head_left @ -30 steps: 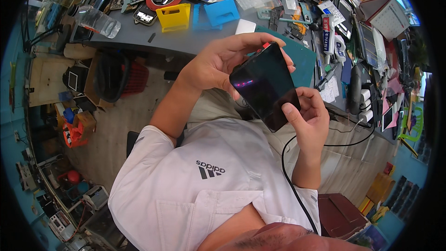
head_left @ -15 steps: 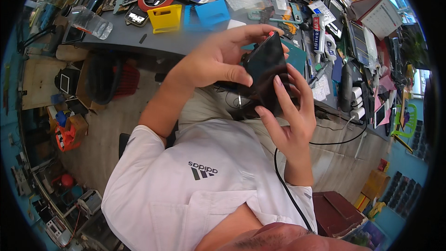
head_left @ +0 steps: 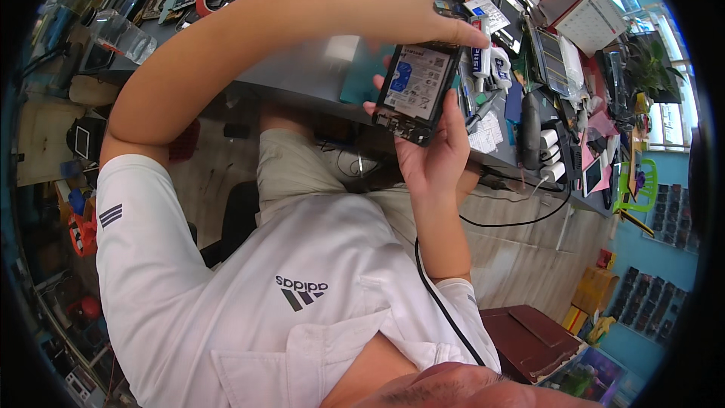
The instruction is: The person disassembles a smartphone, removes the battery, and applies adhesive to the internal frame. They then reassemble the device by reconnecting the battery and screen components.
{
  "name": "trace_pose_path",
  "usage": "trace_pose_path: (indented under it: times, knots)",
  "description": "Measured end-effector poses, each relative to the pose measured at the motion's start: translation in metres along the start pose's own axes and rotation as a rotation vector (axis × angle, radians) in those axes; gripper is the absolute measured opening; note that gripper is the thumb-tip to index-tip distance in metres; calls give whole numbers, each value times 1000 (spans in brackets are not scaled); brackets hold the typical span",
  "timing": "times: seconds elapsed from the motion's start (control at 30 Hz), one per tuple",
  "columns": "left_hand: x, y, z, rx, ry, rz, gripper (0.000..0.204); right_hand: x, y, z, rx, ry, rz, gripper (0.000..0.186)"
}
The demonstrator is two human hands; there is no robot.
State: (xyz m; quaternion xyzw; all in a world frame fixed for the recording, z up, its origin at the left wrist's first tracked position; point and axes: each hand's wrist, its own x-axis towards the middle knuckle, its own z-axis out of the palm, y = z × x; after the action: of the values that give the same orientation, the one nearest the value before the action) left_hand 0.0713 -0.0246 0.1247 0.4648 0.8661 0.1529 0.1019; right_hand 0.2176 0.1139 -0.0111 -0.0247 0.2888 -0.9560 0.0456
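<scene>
In my right hand [head_left: 438, 143] lies an opened phone [head_left: 415, 91], held from below and along its edges, with its inside facing up. A rectangular battery with a white and blue label fills most of it, and dark inner parts show at the near end. My left arm crosses over the desk, and my left hand [head_left: 393, 4] is above and beyond the phone. One of its digits points right, its tip over a glue tube [head_left: 480, 60]; the other fingers are hidden, so whether it grips anything does not show.
Phone parts and tools crowd the grey desk [head_left: 302, 68]. A teal mat [head_left: 362, 75] lies left of the phone, a water bottle [head_left: 121, 36] at far left. To the right are a white bottle [head_left: 500, 68], a desk calendar [head_left: 589, 23] and a power strip [head_left: 553, 155].
My left hand has let go of the phone and moved away over the desk. The phone, now in my right hand alone, has turned so its battery side shows.
</scene>
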Motion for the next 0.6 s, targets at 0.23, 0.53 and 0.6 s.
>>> trace_pose_path:
  times: [0.23, 0.53, 0.6]
  knots:
    - [-7, -4, 22, -519, 334, -275, 93, 6, -11, -21, 381, -101, 25, 64]
    - [-15, -18, 145, -1888, 436, -10, 82, 7, -3, -11, 404, 13, 135, 59]
    - [-19, -17, 143, -1920, 263, 60, 80, 9, 3, -15, 423, -39, 119, 55]
